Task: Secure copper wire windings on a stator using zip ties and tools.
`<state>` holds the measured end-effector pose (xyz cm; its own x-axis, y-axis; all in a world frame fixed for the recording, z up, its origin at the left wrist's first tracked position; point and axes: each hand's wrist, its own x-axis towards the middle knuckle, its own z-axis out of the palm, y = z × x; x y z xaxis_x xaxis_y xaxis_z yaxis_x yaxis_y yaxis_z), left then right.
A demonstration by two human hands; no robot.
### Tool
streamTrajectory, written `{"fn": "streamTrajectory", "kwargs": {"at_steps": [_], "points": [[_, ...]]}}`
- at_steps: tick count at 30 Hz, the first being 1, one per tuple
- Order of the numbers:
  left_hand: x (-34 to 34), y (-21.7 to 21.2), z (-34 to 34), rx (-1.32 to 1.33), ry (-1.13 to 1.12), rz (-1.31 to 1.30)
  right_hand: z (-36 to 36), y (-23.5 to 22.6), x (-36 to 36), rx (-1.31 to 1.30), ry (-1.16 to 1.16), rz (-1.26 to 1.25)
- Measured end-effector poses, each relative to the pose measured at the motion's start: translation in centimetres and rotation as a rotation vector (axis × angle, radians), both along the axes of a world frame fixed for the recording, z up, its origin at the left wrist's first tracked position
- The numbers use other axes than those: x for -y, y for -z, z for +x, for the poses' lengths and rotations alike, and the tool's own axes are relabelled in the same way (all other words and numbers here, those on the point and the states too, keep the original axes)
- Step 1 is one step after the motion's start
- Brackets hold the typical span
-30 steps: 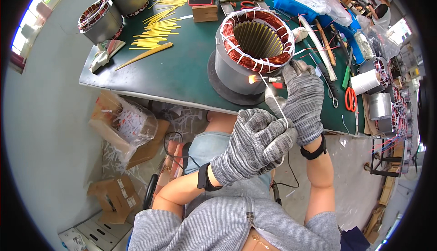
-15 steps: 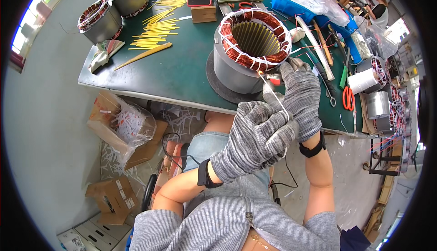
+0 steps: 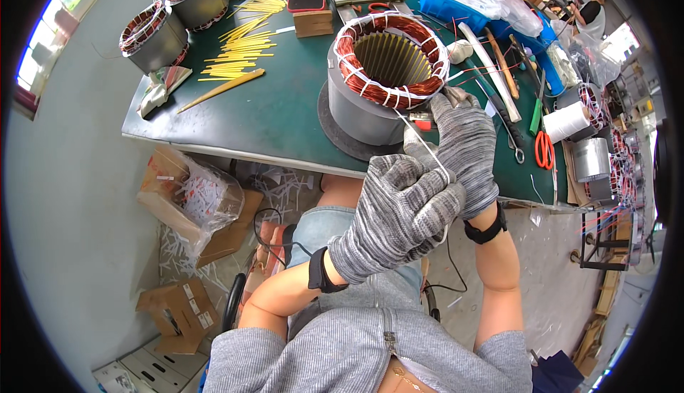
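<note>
A motor stator (image 3: 363, 119), a grey metal cylinder with red-brown copper windings (image 3: 349, 72) laced in white cord, stands upright on a round dark base (image 3: 342, 140). My left hand (image 3: 399, 215), in a grey knit glove, is closed on a white cord (image 3: 422, 140) that runs taut up to the lower edge of the windings. Close against the stator's right side, my gloved right hand (image 3: 464, 151) is closed round a small red lighter (image 3: 423, 122) with a metal top, beside the cord. Most of the lighter is hidden by the glove. No flame shows.
Yellow strips (image 3: 239, 54) and a pointed tan stick (image 3: 222, 90) lie left on the green table (image 3: 263, 126). Two more stators (image 3: 157, 44) stand behind them. To the right are red-handled scissors (image 3: 544, 151), a white thread spool (image 3: 566, 125) and blue bins (image 3: 456, 8).
A small orange glow where the cord meets the windings is gone. Both hands keep their grips, the right shifting slightly. The whole view has moved a little.
</note>
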<state>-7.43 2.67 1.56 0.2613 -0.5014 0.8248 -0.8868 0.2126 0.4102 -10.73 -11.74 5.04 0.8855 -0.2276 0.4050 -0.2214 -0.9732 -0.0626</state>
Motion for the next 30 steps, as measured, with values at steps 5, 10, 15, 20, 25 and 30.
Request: {"fn": "streamTrajectory", "kwargs": {"at_steps": [5,10,15,20,25,30], "points": [[0.2,-0.1,-0.2,-0.002,-0.005,0.020,0.2,0.9,0.5,0.122,-0.011,-0.100],[0.1,-0.1,-0.1,0.002,0.000,0.020,-0.1,-0.4,-0.5,-0.056,0.051,0.028],[0.0,0.0,-0.1,0.005,-0.002,0.011,0.1,-0.3,-0.3,-0.033,0.031,-0.028],[0.0,-0.3,-0.1,0.014,-0.011,0.007,0.2,0.9,0.4,0.083,0.009,-0.134],[-0.7,-0.4,-0.1,0.050,-0.034,0.029,0.5,0.5,-0.2,0.158,-0.031,-0.075],[-1.2,-0.4,-0.3,0.074,-0.015,0.094,0.4,0.9,0.1,0.247,-0.072,-0.117]]}}
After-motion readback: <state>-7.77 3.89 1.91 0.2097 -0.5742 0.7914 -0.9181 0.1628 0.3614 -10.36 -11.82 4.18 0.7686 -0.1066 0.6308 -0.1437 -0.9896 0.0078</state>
